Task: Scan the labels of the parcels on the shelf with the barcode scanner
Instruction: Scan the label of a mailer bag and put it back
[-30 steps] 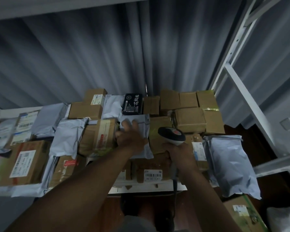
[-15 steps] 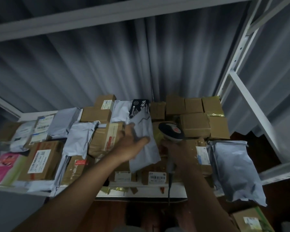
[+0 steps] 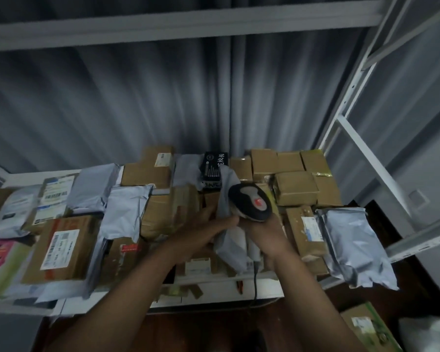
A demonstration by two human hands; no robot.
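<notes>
Many parcels lie on the white metal shelf (image 3: 214,292), and nothing in view shows which are already scanned, so my judgement is that most of the work may remain; the one in hand is mid-scan at best. The landmark is the black and grey handheld barcode scanner (image 3: 250,202), whose red light is lit. The right hand (image 3: 261,231) grips its handle, fingers wrapped round it, with the cord hanging just below. Immediately left of the scanner, the left hand (image 3: 206,231) pinches a soft grey plastic mailer bag (image 3: 230,240), lifted and tilted on edge against the scanner's head; its label is not visible. Behind the scanner stands a small black printed box (image 3: 214,166). Right of it lie plain brown cardboard boxes (image 3: 296,188) and a large grey plastic bag (image 3: 351,246). Far to its left sits a brown carton with a white barcode label (image 3: 61,245).
</notes>
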